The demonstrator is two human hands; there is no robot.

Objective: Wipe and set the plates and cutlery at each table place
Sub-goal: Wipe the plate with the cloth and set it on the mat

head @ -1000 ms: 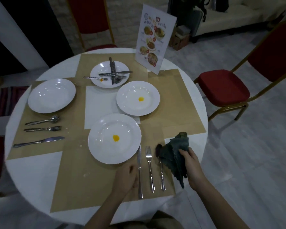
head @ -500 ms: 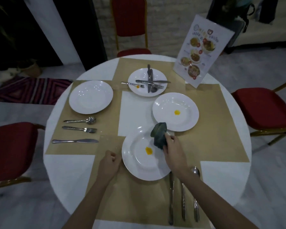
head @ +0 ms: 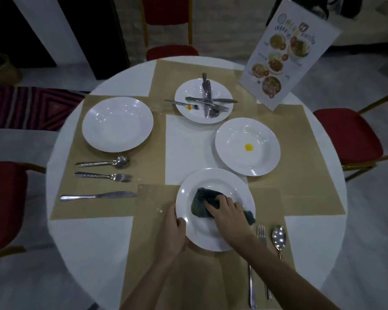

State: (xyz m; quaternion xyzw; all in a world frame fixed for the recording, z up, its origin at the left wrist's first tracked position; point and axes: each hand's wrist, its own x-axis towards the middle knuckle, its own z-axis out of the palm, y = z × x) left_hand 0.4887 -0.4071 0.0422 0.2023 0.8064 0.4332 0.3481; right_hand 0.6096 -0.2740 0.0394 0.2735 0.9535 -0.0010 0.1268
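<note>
A white plate lies on the near brown placemat. My right hand presses a dark green cloth onto its middle, fingers curled over the cloth. My left hand grips the plate's left rim. To the right of the plate lie a knife, a fork and a spoon. Another plate with a yellow spot sits behind, right. A far plate holds a pile of cutlery. A clean plate sits left.
A spoon, fork and knife lie on the left placemat. A menu card stands at the table's far right. Red chairs stand at the left, far and right sides of the round white table.
My right hand carried the cloth from the table's right side onto the near plate, covering its yellow spot. My left hand moved from beside the knife to the plate's left rim.
</note>
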